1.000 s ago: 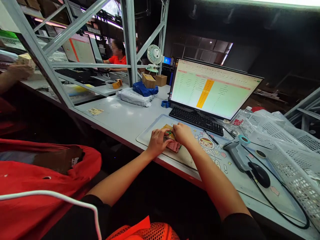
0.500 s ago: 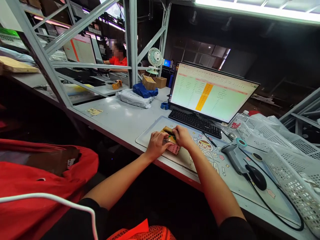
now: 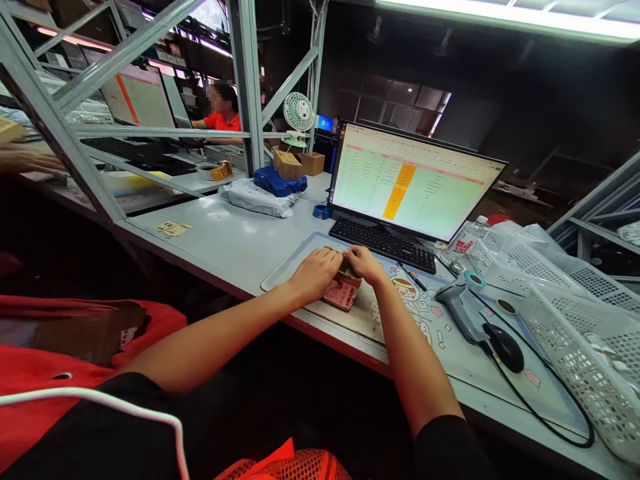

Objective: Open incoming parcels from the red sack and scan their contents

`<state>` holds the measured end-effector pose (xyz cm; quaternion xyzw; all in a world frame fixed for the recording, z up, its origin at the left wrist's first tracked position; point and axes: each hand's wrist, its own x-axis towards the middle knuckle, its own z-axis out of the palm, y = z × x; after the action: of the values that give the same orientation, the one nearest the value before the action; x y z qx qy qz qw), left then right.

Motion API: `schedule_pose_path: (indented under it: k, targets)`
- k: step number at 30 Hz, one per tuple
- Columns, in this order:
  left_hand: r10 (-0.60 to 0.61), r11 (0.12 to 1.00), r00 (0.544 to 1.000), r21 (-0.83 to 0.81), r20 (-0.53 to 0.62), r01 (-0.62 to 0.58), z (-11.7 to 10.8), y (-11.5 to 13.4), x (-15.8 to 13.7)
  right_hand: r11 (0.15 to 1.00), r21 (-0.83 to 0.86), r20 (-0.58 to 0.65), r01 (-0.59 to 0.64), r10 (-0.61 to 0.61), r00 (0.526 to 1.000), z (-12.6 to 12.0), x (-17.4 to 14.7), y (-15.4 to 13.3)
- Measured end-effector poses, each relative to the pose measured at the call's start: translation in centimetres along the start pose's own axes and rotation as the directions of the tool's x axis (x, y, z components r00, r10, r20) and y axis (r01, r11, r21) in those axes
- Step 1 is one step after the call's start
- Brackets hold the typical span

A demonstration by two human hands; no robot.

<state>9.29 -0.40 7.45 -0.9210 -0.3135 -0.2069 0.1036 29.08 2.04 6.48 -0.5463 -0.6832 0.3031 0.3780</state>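
both hands are close together, left hand [image 3: 317,270] and right hand [image 3: 365,262] clamped on the box [image 3: 342,295], at the mat [image 3: 293,265] near the desk [image 3: 200,248] edge. can't see inside it. red bag [image 3: 30,380] has a brown carton [image 3: 83,339] in it; the white basket [image 3: 555,353] holds pale stuff i can't make out. monitor [image 3: 415,183] on the desk, metal frame [image 3: 244,80] behind. vs half a second ago, the left hand's shifted over the box top and its yellow part barely shows.
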Motion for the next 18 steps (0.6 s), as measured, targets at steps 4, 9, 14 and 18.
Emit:
schedule_pose_path:
  k: [4, 9, 14, 18]
  targets:
    - [-0.003, 0.999, 0.976, 0.037, -0.218, 0.012, 2.1, 2.7, -4.7, 1.0, 0.015, -0.013, 0.011, -0.011, 1.0, 0.1, -0.2, 0.2]
    - [-0.021, 0.996, 0.962, -0.094, -0.272, -0.005, 1.7, 3.4, -8.0, 0.999, 0.027, -0.014, 0.023, -0.022, 1.0, 0.3, -0.8, 0.4]
    - [0.028, 0.989, 0.991, -0.147, 0.13, -0.008, -1.9, -0.1, -1.7, 0.998, -0.029, -0.028, 0.049, -0.049, 0.998, 0.5, -1.2, 0.2]
    - [0.121, 0.98, 0.928, -0.189, 0.353, -0.056, -2.7, -2.2, 3.1, 0.997, -0.05, -0.041, 0.058, -0.06, 0.997, 0.6, -1.6, 0.1]
